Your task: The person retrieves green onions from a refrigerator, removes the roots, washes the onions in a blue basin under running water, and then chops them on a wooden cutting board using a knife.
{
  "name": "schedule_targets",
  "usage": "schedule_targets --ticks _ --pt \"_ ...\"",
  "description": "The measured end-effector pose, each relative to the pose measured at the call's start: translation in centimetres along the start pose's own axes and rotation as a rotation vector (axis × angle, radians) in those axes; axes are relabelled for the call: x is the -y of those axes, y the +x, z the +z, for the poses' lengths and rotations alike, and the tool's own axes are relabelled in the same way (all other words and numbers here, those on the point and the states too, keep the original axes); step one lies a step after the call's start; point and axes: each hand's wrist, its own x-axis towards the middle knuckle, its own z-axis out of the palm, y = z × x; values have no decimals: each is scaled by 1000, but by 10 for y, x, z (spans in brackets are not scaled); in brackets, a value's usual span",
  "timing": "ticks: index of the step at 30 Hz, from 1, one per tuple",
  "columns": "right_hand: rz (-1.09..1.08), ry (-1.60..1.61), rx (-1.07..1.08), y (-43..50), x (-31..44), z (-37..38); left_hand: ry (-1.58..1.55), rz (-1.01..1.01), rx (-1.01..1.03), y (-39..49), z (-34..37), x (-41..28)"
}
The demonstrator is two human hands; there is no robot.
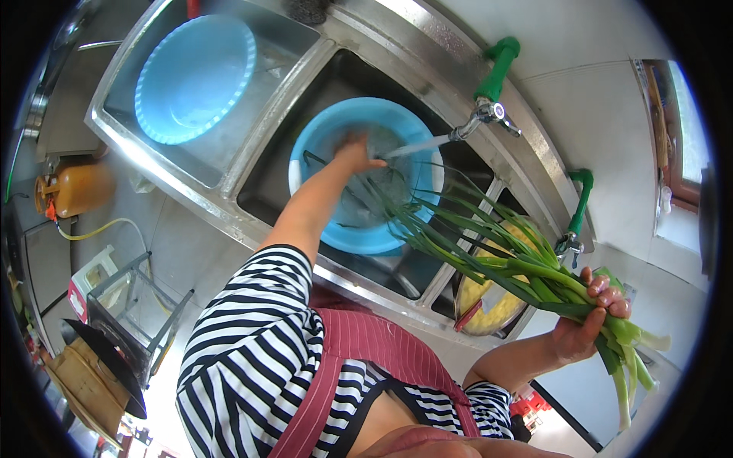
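My right hand (595, 320) is closed around a bunch of green onions (550, 280) close to the white root ends. Their long leaves reach left over the rim of a blue plastic basin (366, 246). My left hand (355, 151) is down inside that basin, among water and some loose green leaves. Its thumb sticks out to the right; motion blur hides the other fingers, so their grip is unclear. From a metal faucet (478, 119) on a green pipe, a stream of water (421, 146) pours into the basin beside this hand.
The basin stands in the middle bay of a stainless steel sink (280, 114). Another pale blue basin (197, 80) sits in the left bay. At right, below a second faucet (568, 245), is a container of yellow pieces (478, 292). An orange gas cylinder (77, 189) stands on the floor.
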Motion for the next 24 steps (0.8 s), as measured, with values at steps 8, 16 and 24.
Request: schedule_targets --ticks 8,16,24 --pt "54 -35 -143 -16 0 -51 157 188 519 -58 61 -22" --pt "-31 7 -630 -2 15 -87 -367 397 864 -75 62 26" --pt "-95 85 -788 31 53 -126 240 279 976 -63 45 18"
